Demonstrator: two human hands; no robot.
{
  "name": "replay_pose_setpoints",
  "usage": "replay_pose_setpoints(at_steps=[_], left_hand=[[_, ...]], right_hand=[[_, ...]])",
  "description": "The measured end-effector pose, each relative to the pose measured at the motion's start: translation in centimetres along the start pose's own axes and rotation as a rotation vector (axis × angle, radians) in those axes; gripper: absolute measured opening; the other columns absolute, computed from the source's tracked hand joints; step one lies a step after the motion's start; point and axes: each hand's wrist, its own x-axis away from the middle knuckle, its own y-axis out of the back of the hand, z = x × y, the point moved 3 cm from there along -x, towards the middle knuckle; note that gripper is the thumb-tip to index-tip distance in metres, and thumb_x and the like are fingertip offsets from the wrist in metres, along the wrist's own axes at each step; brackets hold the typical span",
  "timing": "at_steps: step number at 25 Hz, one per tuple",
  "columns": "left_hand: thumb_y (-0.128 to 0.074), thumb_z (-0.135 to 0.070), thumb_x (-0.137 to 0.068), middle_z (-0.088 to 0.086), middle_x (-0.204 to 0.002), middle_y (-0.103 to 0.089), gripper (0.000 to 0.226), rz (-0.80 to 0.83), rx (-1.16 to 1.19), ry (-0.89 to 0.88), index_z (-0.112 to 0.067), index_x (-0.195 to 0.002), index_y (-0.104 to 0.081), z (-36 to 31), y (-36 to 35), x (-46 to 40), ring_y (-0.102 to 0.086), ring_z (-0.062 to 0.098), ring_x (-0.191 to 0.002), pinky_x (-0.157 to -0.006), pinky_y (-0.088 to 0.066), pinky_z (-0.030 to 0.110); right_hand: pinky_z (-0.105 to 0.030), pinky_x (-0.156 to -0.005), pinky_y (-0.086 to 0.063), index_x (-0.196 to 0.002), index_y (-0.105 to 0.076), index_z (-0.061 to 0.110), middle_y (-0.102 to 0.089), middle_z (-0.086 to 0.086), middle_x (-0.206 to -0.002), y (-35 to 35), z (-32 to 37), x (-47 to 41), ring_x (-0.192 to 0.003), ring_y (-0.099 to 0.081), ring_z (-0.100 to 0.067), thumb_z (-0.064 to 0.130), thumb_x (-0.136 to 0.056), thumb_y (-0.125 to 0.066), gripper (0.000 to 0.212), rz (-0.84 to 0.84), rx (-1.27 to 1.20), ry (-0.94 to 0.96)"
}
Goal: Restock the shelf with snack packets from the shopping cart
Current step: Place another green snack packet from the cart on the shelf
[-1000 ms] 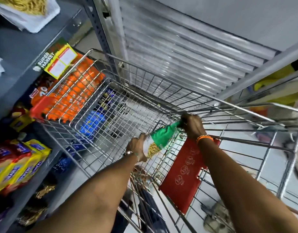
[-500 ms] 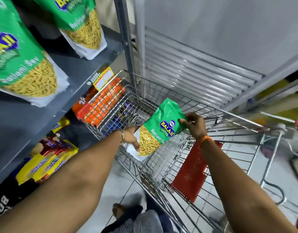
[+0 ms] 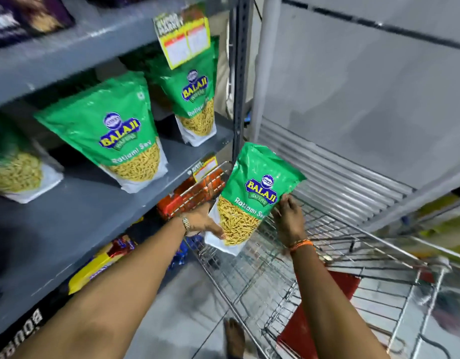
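I hold a green Balaji snack packet (image 3: 255, 193) upright above the wire shopping cart (image 3: 314, 257), just right of the shelf's end post. My left hand (image 3: 204, 222) grips its lower left corner. My right hand (image 3: 288, 216) grips its right edge. The grey shelf (image 3: 76, 216) on the left bears three more green packets of the same kind: one in the middle (image 3: 120, 136), one further back (image 3: 195, 99) and one at the left edge (image 3: 11, 164). Bare shelf surface lies in front of them.
A price tag (image 3: 183, 37) hangs from the upper shelf edge. Orange packs (image 3: 195, 195) and yellow packs (image 3: 99, 265) fill the lower shelf. The grey upright post (image 3: 239, 79) stands between shelf and cart. A red flap (image 3: 314, 320) hangs in the cart. A foot (image 3: 234, 335) stands beside it.
Both hands have lifted the green packet up out of the cart and toward the shelf. My view has swung up and left, so the shelf with its packets now shows.
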Motion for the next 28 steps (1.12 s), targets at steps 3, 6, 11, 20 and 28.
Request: replay_pose_setpoints(at_steps=[3,6,11,20,28], left_hand=[[-0.093,-0.010,-0.058,0.005,-0.136,-0.058,0.096,-0.097,0.053,-0.092,-0.018,-0.140,-0.044,-0.6,2.3,3.0,-0.055,0.029,-0.128,-0.111,-0.042,0.040],[-0.098,-0.013,-0.050,-0.010,-0.132,-0.055,0.107,-0.241,0.104,-0.192,-0.029,-0.136,-0.036,-0.2,5.2,6.9,-0.050,0.018,-0.131,-0.101,-0.048,0.019],[-0.092,-0.007,-0.059,-0.010,-0.108,-0.059,0.077,-0.493,0.277,-0.275,-0.012,-0.123,-0.050,4.5,9.9,13.7,-0.058,0.013,-0.111,-0.079,-0.047,0.006],[-0.094,0.001,-0.049,-0.006,-0.099,-0.078,0.064,-0.908,0.374,-0.332,-0.014,-0.104,-0.067,13.4,18.9,22.5,-0.072,0.012,-0.096,-0.086,-0.057,0.033],[-0.088,-0.002,-0.061,-0.009,-0.092,-0.077,0.050,-1.085,0.628,-0.508,-0.018,-0.103,-0.065,13.2,20.7,24.6,-0.073,0.018,-0.093,-0.080,-0.061,0.032]], right_hand=[[-0.032,-0.077,-0.057,-0.109,-0.060,0.012,-0.068,-0.009,-0.107,-5.1,3.9,0.0,-0.088,-0.067,-0.015,0.024,-0.100,-0.047,0.020,0.097,-0.035,0.084],[-0.041,-0.079,-0.053,-0.097,-0.064,0.015,-0.069,-0.012,-0.098,-10.2,6.0,0.5,-0.084,-0.063,-0.022,0.027,-0.096,-0.054,0.016,0.162,-0.022,0.171],[-0.028,-0.066,-0.048,-0.079,-0.064,0.014,-0.067,0.006,-0.074,-21.4,7.3,3.7,-0.070,-0.055,-0.008,0.017,-0.094,-0.057,0.017,0.387,0.058,0.312],[-0.027,-0.051,-0.023,-0.057,-0.044,0.021,-0.031,0.007,-0.056,-39.0,4.3,10.0,-0.054,-0.028,-0.009,0.023,-0.089,-0.064,0.039,0.780,0.244,0.427],[-0.021,-0.048,-0.023,-0.059,-0.046,0.024,-0.033,0.016,-0.052,-44.0,0.0,10.6,-0.053,-0.026,-0.005,0.017,-0.092,-0.062,0.037,0.881,0.197,0.328]])
